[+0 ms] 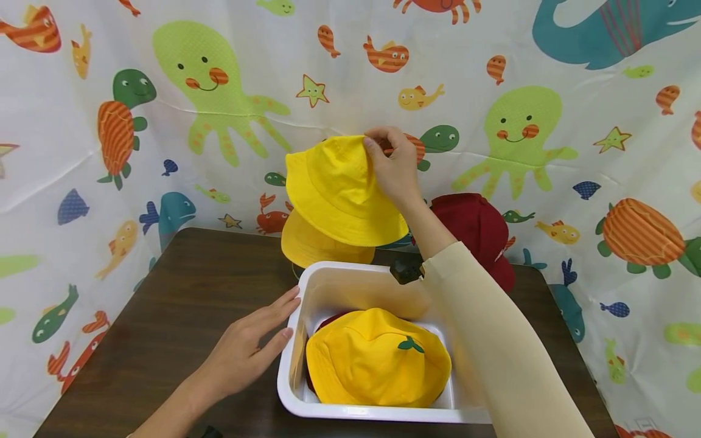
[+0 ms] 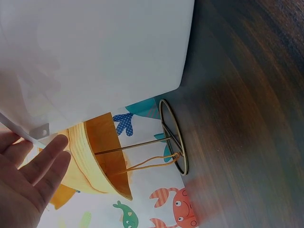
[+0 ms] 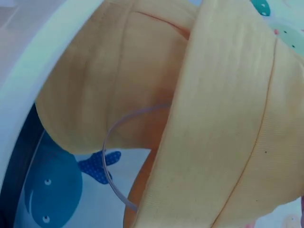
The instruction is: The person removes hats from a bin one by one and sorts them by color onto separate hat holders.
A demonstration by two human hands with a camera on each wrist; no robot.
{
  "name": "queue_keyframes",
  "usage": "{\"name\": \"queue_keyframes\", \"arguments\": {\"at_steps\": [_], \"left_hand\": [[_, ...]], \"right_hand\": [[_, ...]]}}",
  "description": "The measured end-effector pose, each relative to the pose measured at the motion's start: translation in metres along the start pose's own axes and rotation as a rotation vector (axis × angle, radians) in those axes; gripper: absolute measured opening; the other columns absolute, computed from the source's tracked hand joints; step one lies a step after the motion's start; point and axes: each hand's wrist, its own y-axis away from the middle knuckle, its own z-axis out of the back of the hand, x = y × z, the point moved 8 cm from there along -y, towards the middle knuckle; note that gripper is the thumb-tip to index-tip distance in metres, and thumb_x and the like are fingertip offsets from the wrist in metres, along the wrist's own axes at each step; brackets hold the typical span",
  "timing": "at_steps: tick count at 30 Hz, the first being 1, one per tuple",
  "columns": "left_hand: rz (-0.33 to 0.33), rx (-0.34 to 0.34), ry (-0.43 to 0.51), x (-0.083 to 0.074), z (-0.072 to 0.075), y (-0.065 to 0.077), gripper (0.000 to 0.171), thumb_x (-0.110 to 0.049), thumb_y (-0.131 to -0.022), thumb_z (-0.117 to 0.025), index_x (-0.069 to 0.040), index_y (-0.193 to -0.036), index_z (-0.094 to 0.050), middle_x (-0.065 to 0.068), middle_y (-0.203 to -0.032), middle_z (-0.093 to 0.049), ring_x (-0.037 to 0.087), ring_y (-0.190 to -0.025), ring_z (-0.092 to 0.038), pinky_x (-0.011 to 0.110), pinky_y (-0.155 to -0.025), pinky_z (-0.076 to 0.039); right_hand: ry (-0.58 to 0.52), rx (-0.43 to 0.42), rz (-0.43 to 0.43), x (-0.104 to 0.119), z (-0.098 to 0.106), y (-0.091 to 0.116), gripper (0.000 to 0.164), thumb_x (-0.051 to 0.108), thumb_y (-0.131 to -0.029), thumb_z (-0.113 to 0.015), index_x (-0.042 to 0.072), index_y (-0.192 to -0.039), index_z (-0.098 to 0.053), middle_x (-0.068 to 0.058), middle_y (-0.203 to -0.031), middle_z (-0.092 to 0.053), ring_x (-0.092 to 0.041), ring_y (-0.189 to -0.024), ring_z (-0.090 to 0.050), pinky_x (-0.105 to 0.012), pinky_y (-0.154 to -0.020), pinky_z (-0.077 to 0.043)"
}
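Note:
My right hand (image 1: 395, 167) pinches the crown of a yellow bucket hat (image 1: 339, 188) and holds it tilted at the back of the table. Just below it is a second yellow hat (image 1: 323, 243), on a thin metal wire stand (image 2: 183, 164). A pale elastic strap (image 3: 107, 166) hangs beside the brims in the right wrist view. My left hand (image 1: 249, 344) touches the left rim of a white plastic bin (image 1: 383, 413), fingers extended. Inside the bin lies another yellow hat (image 1: 372, 359) with a green leaf mark, over something dark red (image 1: 330, 320).
Dark red caps (image 1: 465, 222) stand at the back right, partly behind my right forearm. The brown wooden table (image 1: 181, 304) extends left of the bin. A white curtain (image 1: 350, 67) printed with sea animals hangs behind and at both sides.

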Motion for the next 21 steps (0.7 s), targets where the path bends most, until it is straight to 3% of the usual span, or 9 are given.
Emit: {"name": "queue_keyframes", "arguments": {"at_steps": [21], "left_hand": [[0.007,0.0,0.006,-0.001,-0.001,0.002,0.059,-0.016,-0.099,-0.071,-0.017,-0.155,-0.053,-0.005,-0.162,-0.046,0.024,-0.14,-0.055,0.049,-0.104,-0.05]], "right_hand": [[0.044,0.129,-0.023,-0.017,-0.036,0.016,0.014,0.004,-0.103,-0.064,-0.004,-0.112,-0.071,-0.015,-0.109,-0.069,-0.025,-0.095,-0.061,-0.022,-0.084,-0.05]]}}
